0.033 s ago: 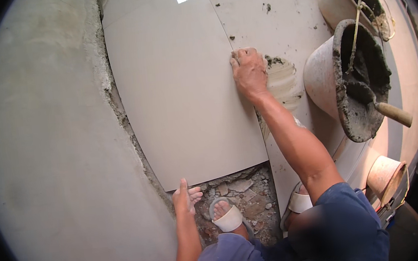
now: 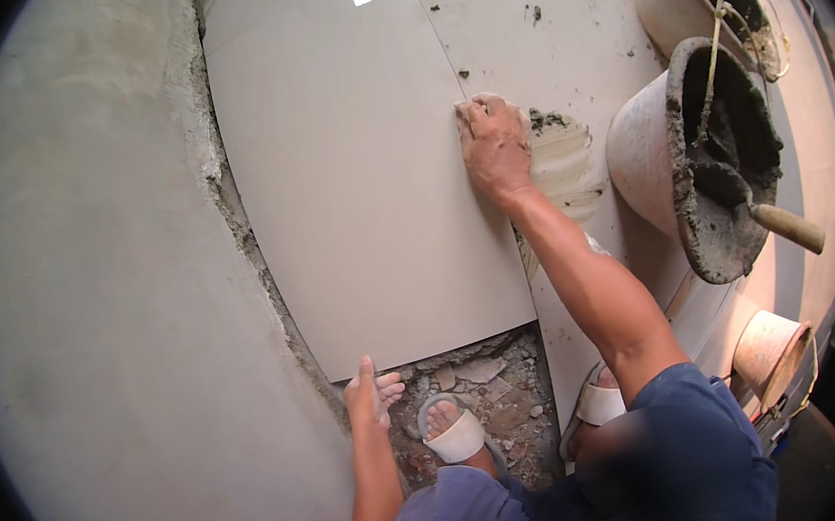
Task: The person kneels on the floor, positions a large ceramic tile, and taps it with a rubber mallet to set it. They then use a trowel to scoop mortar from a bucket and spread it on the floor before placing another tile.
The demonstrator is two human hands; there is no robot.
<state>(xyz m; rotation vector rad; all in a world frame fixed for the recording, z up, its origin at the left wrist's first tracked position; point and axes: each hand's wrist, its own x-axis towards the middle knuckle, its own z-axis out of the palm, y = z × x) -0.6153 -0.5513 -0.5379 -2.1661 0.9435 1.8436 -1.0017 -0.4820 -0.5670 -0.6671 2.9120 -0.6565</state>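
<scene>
Clothing: blue shorts (image 2: 452,513) at the near end, dark and blurred in part.
Left foot: a pale-strapped sandal (image 2: 458,439) planted on the rubble bed (image 2: 516,392), a bare strip of broken chips and grit along the near edge of the big tile.
Right foot: a matching sandal (image 2: 600,405) beside the rubble, at the left edge of the tiled floor (image 2: 594,2).
Left hand: the hand (image 2: 370,393) is at the tile's near left corner, thumb raised apart from the spread fingers; how firmly it touches cannot be told.
Small bucket: a pale bucket (image 2: 761,358), tipped, toward the floor's near right corner.
Big tile: a large beige tile (image 2: 373,215) lying between the grey wall (image 2: 119,289) on its left and the tiled floor on its right; a rough gap runs along the wall side.
Mortar bucket: a larger bucket (image 2: 640,149), tilted, right of the tile, its rim caked grey; a trowel (image 2: 786,228) rests inside, wooden handle over the rim.
Right hand: the hand (image 2: 497,147) is on the tile's right edge, fingers curled and bunched; fingertips hidden, so whether they pinch it cannot be told.
Mortar smear: a ridged grey patch (image 2: 570,170) just right of that hand.
Far bucket: another dirty bucket (image 2: 660,16) toward the floor's far right corner.
</scene>
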